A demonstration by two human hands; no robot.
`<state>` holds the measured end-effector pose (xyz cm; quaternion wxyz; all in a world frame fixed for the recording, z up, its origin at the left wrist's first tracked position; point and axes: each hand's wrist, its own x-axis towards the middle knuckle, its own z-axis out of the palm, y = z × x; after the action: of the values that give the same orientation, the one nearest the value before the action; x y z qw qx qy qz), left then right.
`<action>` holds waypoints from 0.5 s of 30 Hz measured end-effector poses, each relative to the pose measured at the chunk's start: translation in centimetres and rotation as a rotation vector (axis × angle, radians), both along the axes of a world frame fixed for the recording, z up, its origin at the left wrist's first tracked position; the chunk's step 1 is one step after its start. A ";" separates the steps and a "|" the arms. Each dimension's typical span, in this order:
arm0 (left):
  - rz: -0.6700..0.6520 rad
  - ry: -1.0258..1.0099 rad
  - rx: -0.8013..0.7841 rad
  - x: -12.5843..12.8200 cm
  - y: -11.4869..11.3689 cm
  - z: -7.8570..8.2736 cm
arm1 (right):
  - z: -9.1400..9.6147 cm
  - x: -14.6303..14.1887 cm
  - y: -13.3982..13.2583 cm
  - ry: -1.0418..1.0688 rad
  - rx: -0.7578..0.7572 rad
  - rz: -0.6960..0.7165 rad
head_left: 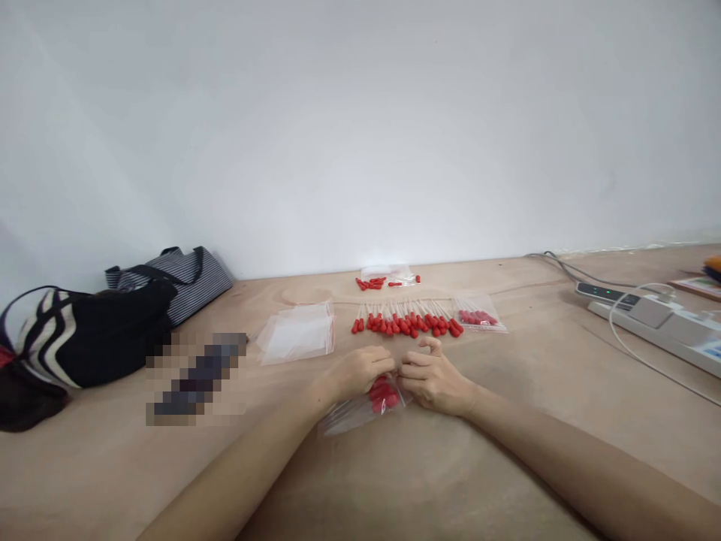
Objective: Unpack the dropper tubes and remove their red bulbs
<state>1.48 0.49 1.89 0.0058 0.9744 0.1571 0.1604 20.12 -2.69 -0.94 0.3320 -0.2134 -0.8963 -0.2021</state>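
Observation:
Low in the middle of the table, a clear plastic bag (350, 418) with several red-tipped things (384, 397) inside lies under my hands. My left hand (360, 371) is closed at the bag's upper part, its fingertips curled down. From the other side my right hand (432, 380) pinches the bag, with one finger raised and bent. The hands nearly meet, and their fingertips hide the bag's mouth. Just beyond them lies a row of white sticks with red bulb-shaped ends (406, 323). A filled bag (478, 315) rests at the row's right end.
To the left is a pile of flat clear bags (297, 333). Small red pieces (370, 284) lie by another bag (388, 272) near the wall. A blurred-out dark object (197, 377), a black bag (116, 330) and a striped bag (194, 282) stand left; a power strip (656, 321) with cables is right.

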 end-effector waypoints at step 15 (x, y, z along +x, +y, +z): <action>0.430 0.021 -0.466 -4.6 -6.0 0.6 | 1.3 1.7 -0.6 0.021 -0.688 0.005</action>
<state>-3.08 -5.54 2.51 0.1933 0.8929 0.3920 0.1077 21.82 -3.32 0.37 0.2503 -0.3129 -0.9090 0.1152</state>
